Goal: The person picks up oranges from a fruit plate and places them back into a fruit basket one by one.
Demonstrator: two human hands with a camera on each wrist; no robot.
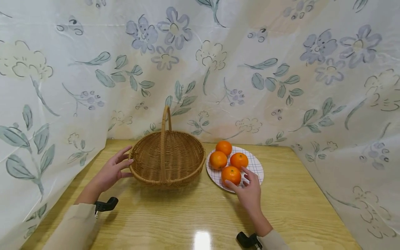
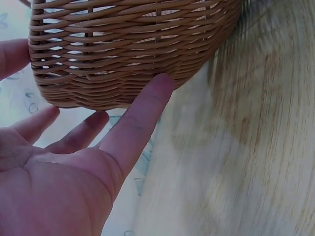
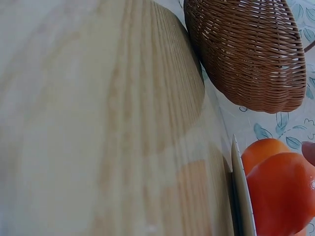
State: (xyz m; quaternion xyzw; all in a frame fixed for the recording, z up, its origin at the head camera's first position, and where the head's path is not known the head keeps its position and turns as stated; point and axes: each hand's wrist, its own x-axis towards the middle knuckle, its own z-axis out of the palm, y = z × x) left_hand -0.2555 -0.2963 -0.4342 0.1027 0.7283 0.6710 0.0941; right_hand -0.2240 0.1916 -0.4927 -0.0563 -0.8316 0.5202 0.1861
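Head view shows the left hand [image 1: 112,169] spread, fingertips touching the wicker basket [image 1: 184,158] on the tabletop [image 1: 156,218]; the right hand [image 1: 251,191], thumb and fingers parted, is at the front orange [image 1: 231,175], one of four on a checked plate [image 1: 257,169] beside the basket.

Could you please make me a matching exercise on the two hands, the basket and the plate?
1. Left hand
2. Right hand
3. Wicker basket
4. Plate

A. Bears four oranges
B. At the front orange
C. Brown, with an arched handle
D. At the basket's left side

Pairs: 1-D, 2-B, 3-C, 4-A
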